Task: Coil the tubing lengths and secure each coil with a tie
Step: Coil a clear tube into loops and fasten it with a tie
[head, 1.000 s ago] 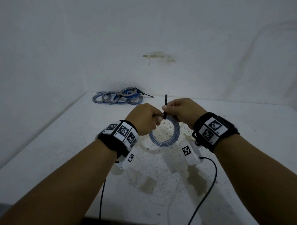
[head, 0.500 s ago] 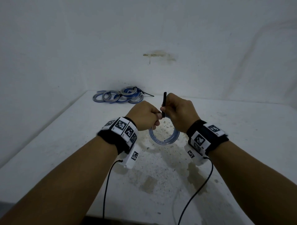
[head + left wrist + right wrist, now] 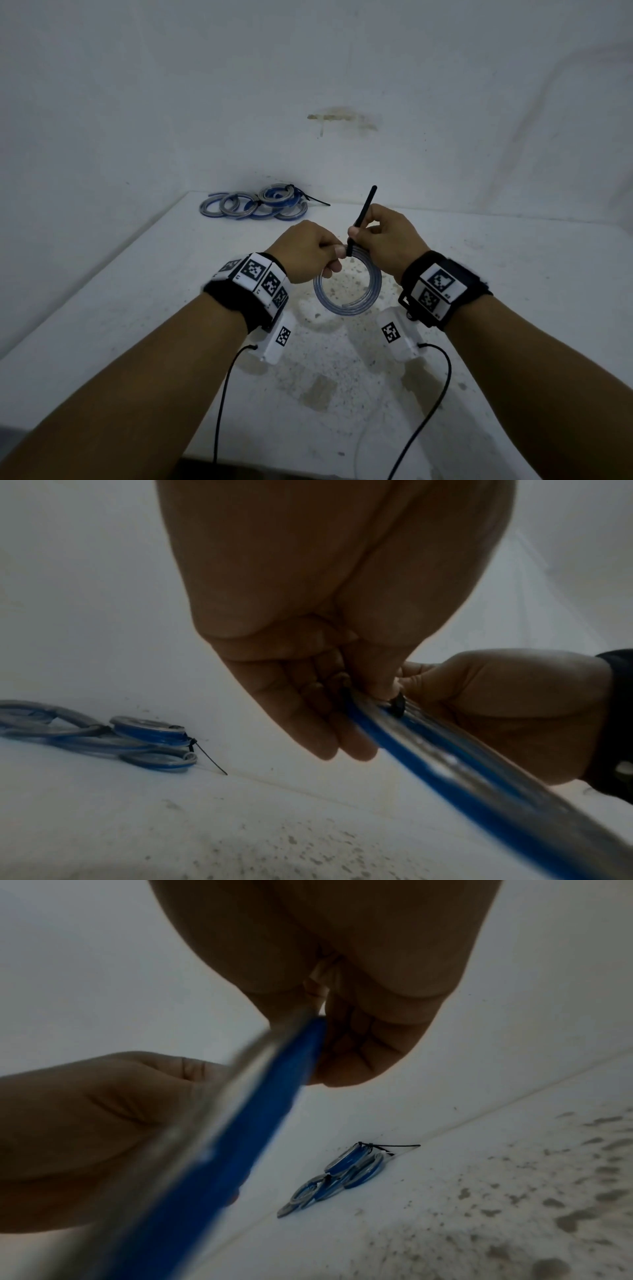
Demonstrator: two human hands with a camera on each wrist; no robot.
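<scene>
A coil of clear tubing with a blue stripe hangs in the air above the white table. My left hand pinches the top of the coil. A black tie is looped round the coil at that spot, and its tail sticks up. My right hand pinches that tail just above the loop. The tie's loop shows around the tubing in the left wrist view. In the right wrist view the coil is blurred and close to the lens.
Several finished blue-striped coils lie in a heap at the table's far left corner by the wall, one with a black tie tail sticking out. Black cables run from both wrist cameras. The table top is speckled with dirt.
My right hand has drawn the tie's tail further up and tilted it right, so more tail shows above my fingers. Both hands and the coil stay at about the same place.
</scene>
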